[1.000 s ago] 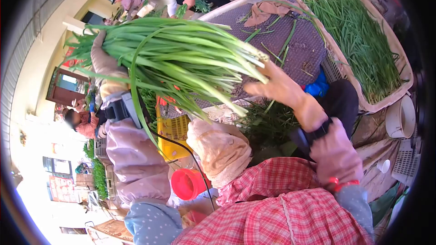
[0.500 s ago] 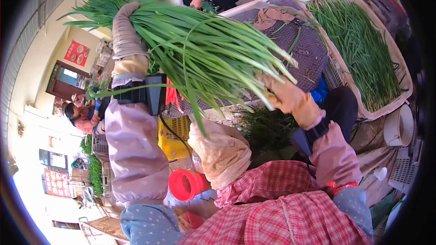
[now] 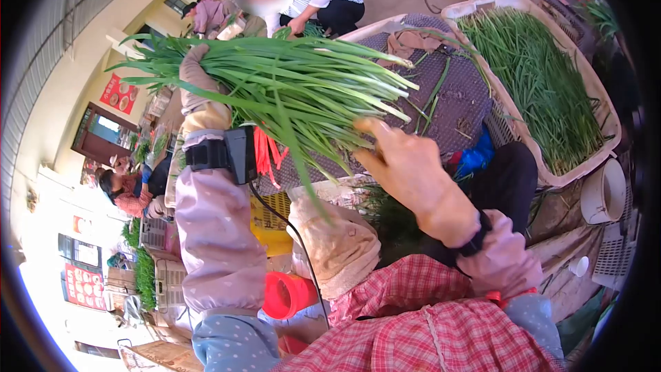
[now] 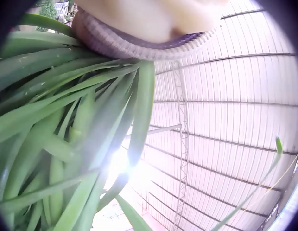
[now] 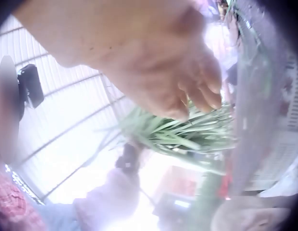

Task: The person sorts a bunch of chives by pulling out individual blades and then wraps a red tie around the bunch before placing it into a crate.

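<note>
My left hand (image 3: 200, 76), in a ribbed glove, grips a thick bunch of garlic chives (image 3: 275, 72) around its leafy part. The bunch lies sideways in the air, leaf tips to the left and pale stem ends (image 3: 385, 86) to the right. In the left wrist view, long flat leaves (image 4: 52, 115) spill down past the glove (image 4: 115, 41); the fingers are hidden. My right hand (image 3: 413, 172) is at the lower edge of the stem ends, thumb and forefinger spread apart. In the right wrist view its fingertips (image 5: 211, 98) overlap the blurred bunch (image 5: 182, 132).
A long tray (image 3: 475, 14) of chives stands at right, beside a padded surface (image 3: 454, 110) with loose leaves and a brown cloth (image 3: 416, 41). Below are a yellow crate (image 3: 275, 234), a red bucket (image 3: 292, 293) and a white bucket (image 3: 602, 193). A person (image 3: 310, 0) crouches opposite.
The bunch rose and swung right, then moved slightly back left. My right hand, over the stem ends half a second ago, now sits lower beside them with its fingers spread.
</note>
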A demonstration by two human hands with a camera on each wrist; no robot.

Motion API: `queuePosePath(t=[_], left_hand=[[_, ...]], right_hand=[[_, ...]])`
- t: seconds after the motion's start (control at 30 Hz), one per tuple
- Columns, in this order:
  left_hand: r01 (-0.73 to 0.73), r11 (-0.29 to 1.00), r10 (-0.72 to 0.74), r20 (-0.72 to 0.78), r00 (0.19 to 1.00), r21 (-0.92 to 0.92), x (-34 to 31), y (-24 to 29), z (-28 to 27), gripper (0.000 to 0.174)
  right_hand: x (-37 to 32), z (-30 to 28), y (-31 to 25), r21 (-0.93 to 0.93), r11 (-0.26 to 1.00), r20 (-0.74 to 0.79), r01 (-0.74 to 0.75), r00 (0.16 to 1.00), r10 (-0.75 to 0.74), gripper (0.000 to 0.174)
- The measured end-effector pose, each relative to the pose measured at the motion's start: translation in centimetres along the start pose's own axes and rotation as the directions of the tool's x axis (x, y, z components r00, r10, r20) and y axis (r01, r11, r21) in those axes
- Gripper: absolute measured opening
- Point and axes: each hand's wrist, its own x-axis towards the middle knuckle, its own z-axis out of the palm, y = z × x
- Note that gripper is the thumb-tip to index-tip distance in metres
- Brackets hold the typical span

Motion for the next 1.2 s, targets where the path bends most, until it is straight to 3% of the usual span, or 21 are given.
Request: queuePosePath(t=[0.07,0.2,0.27,0.33,0.4,0.5,0.57,0.63,0.67,0.73,0.87,0.93,1.0,1.1,1.13,1.17,1.2], left_hand=[[-0.006,1.0,0.006,0.012,1.0,-0.026,1.1,-0.6,0.1,0.015],[0.09,0.996,-0.09,-0.064,0.994,-0.004,0.6,-0.7,0.5,0.018],[0.13,0.991,-0.127,-0.091,0.988,0.025,0.9,-1.2,0.3,0.019],[0.161,0.987,-0.158,-0.111,0.981,0.019,0.7,-1.3,0.5,0.019],[0.101,0.995,-0.099,-0.097,0.99,0.016,0.8,-1.6,0.5,0.019],[0.127,0.99,-0.121,-0.096,0.988,0.058,2.3,-2.6,-0.1,0.017],[0.135,0.988,-0.128,-0.091,0.988,0.071,2.1,-2.9,0.5,0.017],[0.143,0.986,-0.136,-0.089,0.987,0.084,1.9,-3.1,1.0,0.017],[0.155,0.985,-0.149,-0.087,0.985,0.077,1.7,-3.2,1.3,0.019],[0.169,0.983,-0.164,-0.076,0.984,0.074,1.3,-3.2,2.1,0.02],[0.139,0.987,-0.131,-0.093,0.987,0.082,1.5,-3.2,1.3,0.021],[0.142,0.986,-0.135,-0.089,0.987,0.083,1.9,-3.4,0.7,0.02],[0.186,0.976,-0.173,-0.114,0.978,0.112,2.2,-3.1,0.1,0.025],[0.197,0.977,-0.183,-0.155,0.971,0.085,0.9,-2.3,0.7,0.024],[0.2,0.975,-0.179,-0.2,0.963,0.093,0.1,-2.0,1.1,0.024],[0.197,0.976,-0.175,-0.209,0.962,0.092,0.8,-2.2,0.7,0.024],[0.191,0.977,-0.169,-0.201,0.965,0.092,1.5,-2.4,0.2,0.024]], right_hand=[[2.3,1.2,0.6,-0.06,0.998,-0.025,-0.006,1.0,0.004,0.023],[2.9,1.9,2.6,-0.206,0.968,0.011,0.142,0.99,-0.143,0.02],[0.2,1.5,5.0,-0.346,0.927,0.184,0.146,0.979,-0.086,0.017],[-3.7,1.7,8.6,-0.516,0.839,0.403,0.172,0.913,0.06,0.015],[-5.9,0.4,8.7,-0.545,0.83,0.642,0.123,0.698,0.318,0.02],[-6.6,-2.2,6.4,-0.384,0.919,0.642,0.087,0.741,0.198,0.026],[-5.1,-1.8,5.2,-0.184,0.983,0.483,0.022,0.873,0.07,0.03],[-2.8,-0.3,4.1,-0.086,0.994,0.211,-0.071,0.973,0.088,0.028],[-1.4,1.0,4.3,-0.087,0.993,0.211,-0.079,0.973,0.096,0.028],[0.9,3.5,5.2,-0.389,0.913,0.225,-0.122,0.949,0.223,0.026],[1.0,3.4,5.0,-0.392,0.913,0.157,-0.118,0.969,0.192,0.025],[-0.6,2.0,4.9,-0.502,0.865,0.484,0.009,0.832,0.272,0.02],[-4.5,3.7,8.7,-0.534,0.813,0.719,0.232,0.63,0.293,0.022],[-4.4,0.2,7.3,-0.379,0.912,0.702,0.157,0.691,0.173,0.024],[-3.3,-0.2,6.6,-0.239,0.97,0.512,0.031,0.853,0.099,0.033],[-2.3,1.3,7.6,-0.049,0.999,0.198,0.017,0.98,-0.007,0.04],[-0.6,1.5,7.0,-0.072,0.997,0.049,0.035,0.998,-0.032,0.045]])
